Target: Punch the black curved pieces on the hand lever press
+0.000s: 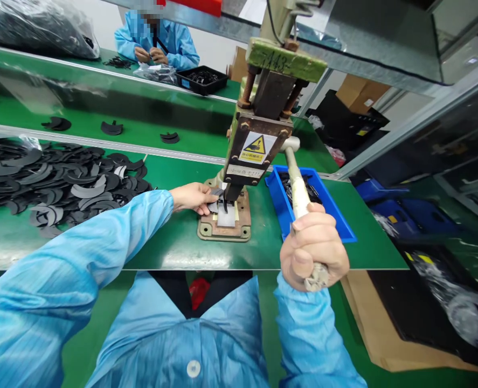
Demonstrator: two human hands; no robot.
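Left hand (pixel 192 197) reaches in from the left across the green desk (pixel 174 242), its fingers (pixel 206 207) pinched narrow on a thin dark grey curved flat part (pixel 216 199) that lies on the pale plate of the press base (pixel 224 221), directly under the ram. Sleeve is light blue.

Right hand (pixel 313 248) is near, right of centre, with fingers wrapped tight around the long off-white lever handle (pixel 299 191). The handle slopes from the hand up and away to the side of the small green-topped manual bench press (pixel 258 134). A yellow warning label sits on the press's brown front face.

Just right of the press, touching or nearly touching its base: a shallow blue plastic tray (pixel 344 229) holding dark parts; the handle crosses above it.

Left on the desk: a wide loose heap of black and grey crescent-shaped flat pieces (pixel 56 183). Beyond it, a few single dark pieces on the far green belt (pixel 150 132).

Far left: another person in a light blue coat (pixel 174 43), hands together over a black tray (pixel 202 80).
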